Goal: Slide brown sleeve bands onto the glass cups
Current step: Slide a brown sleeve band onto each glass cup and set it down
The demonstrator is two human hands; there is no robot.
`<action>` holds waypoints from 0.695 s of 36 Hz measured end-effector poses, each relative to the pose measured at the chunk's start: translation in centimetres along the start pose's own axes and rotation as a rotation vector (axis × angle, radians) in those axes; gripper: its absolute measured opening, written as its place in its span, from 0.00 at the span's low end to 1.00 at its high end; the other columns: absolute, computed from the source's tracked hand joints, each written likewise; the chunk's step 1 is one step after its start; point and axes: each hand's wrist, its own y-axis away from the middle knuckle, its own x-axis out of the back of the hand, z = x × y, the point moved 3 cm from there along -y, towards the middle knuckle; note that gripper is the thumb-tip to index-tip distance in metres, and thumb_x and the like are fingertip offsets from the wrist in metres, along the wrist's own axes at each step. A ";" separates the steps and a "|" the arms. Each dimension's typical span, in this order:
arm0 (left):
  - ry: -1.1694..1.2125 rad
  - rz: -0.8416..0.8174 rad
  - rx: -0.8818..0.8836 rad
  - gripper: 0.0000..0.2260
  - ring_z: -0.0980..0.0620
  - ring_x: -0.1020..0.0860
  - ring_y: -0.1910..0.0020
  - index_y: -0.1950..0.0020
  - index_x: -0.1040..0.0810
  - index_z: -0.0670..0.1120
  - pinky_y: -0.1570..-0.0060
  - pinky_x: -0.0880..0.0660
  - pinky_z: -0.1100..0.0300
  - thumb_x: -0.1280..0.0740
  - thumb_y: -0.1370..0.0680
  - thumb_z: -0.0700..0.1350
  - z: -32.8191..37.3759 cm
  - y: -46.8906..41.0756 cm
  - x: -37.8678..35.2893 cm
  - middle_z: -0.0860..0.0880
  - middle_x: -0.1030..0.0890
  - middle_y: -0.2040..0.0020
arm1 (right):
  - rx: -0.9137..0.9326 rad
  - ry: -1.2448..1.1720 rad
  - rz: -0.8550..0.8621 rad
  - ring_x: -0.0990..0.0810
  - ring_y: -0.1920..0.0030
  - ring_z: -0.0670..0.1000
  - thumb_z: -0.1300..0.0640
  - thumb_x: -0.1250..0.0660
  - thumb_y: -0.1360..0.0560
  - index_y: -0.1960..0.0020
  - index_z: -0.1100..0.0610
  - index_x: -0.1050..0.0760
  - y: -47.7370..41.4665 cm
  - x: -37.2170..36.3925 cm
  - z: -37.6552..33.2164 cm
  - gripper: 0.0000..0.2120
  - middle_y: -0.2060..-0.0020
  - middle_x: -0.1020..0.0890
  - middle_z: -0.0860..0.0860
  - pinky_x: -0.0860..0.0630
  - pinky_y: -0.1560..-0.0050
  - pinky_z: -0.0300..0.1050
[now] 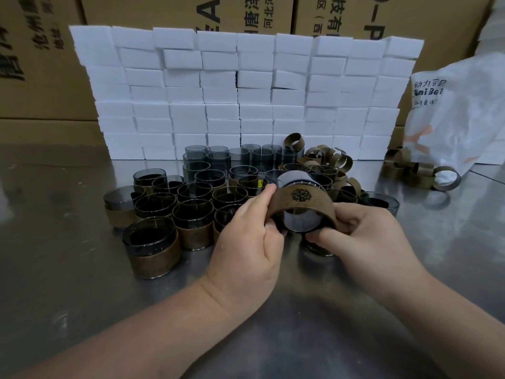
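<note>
Mid-sleeving: left hand and right hand fingers pinched the brown logo-stamped sleeve band partway along the smoky cylindrical glass cup, tilted above the steel worktop. Next, probably: push the band fully home

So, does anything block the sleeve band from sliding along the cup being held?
Nothing visible does. The brown sleeve band already wraps the tilted glass cup, held above the table by the left hand and right hand. Only their own fingers touch the band's edges.
</note>
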 end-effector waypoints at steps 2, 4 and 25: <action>0.002 0.004 0.006 0.22 0.67 0.35 0.44 0.32 0.31 0.37 0.43 0.42 0.82 0.46 0.26 0.41 0.0 0.0 0.1 0.53 0.29 0.43 | 0.002 -0.016 -0.005 0.23 0.69 0.32 0.72 0.33 0.32 0.63 0.47 0.19 0.0 0.0 -0.2 0.19 0.71 0.18 0.38 0.32 0.68 0.23; -0.001 0.002 0.001 0.23 0.67 0.34 0.44 0.33 0.30 0.37 0.43 0.41 0.81 0.48 0.25 0.45 0.1 0.0 0.2 0.53 0.29 0.44 | -0.011 -0.027 -0.013 0.22 0.68 0.32 0.72 0.33 0.32 0.65 0.46 0.19 0.0 0.0 -0.2 0.20 0.71 0.18 0.39 0.31 0.68 0.23; 0.126 0.078 -0.021 0.23 0.56 0.24 0.59 0.36 0.28 0.36 0.58 0.27 0.71 0.48 0.22 0.50 0.0 0.2 0.3 0.50 0.28 0.50 | -0.088 -0.176 -0.064 0.18 0.67 0.42 0.47 0.29 0.41 0.65 0.41 0.17 0.0 -0.1 0.0 0.05 0.69 0.16 0.47 0.26 0.69 0.30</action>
